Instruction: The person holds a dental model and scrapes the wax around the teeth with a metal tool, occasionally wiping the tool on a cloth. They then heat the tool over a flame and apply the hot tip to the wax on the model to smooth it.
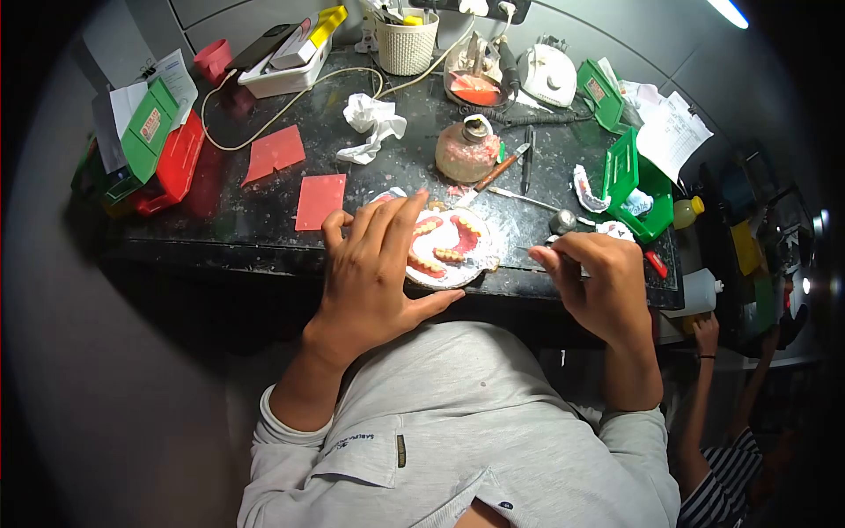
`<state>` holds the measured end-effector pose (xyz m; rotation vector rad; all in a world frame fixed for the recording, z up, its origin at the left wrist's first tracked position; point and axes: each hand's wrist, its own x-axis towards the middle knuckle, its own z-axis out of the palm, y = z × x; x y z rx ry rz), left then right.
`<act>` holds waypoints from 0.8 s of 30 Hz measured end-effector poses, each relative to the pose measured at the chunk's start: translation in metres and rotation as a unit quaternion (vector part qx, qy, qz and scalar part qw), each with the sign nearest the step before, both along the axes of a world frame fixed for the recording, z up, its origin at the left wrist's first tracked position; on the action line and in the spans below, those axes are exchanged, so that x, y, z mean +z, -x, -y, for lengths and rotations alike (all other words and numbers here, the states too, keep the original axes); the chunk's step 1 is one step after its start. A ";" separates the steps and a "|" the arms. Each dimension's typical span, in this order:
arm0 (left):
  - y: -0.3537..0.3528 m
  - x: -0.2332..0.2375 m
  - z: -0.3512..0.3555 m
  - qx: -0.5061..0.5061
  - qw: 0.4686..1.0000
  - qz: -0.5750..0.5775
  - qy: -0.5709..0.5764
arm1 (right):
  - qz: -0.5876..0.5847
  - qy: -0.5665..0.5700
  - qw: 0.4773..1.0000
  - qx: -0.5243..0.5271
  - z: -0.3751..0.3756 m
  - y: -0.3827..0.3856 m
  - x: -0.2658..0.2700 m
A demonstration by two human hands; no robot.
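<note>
On the front of the black bench, a round white plaster piece (475, 260) bears pink wax arches set with yellowish teeth (466, 236). My left hand (374, 273) lies at its left side with the fingers spread, thumb along the near edge. To the right of the plaster, my right hand (594, 277) is closed, thumb against the curled fingers; what it holds, if anything, is hidden. Just beyond that hand is a small round metal item (562, 221), with a thin metal tool (521, 199) leading up to it.
Behind stand a glass burner (466, 153), a brown-handled knife (502, 168) and a black pen (527, 160). Pink wax sheets (320, 202) and crumpled tissue (371, 127) lie left. An open green box (652, 216) stands right. Another person's arm (702, 387) shows at far right.
</note>
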<state>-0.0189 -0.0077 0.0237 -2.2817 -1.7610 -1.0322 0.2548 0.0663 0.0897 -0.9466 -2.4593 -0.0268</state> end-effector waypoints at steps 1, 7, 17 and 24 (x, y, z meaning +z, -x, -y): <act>0.001 -0.002 -0.001 0.001 1.000 -0.003 0.001 | -0.007 0.006 1.000 -0.009 -0.002 -0.003 -0.001; 0.008 0.002 -0.002 0.013 1.000 -0.018 -0.014 | -0.035 0.025 0.999 -0.026 -0.006 -0.014 0.002; 0.048 0.024 0.005 0.047 0.997 -0.057 0.002 | -0.037 0.087 0.996 -0.006 -0.013 -0.021 -0.004; 0.005 0.011 -0.010 -0.021 0.999 0.042 -0.004 | -0.038 0.111 0.993 0.013 -0.018 -0.011 -0.007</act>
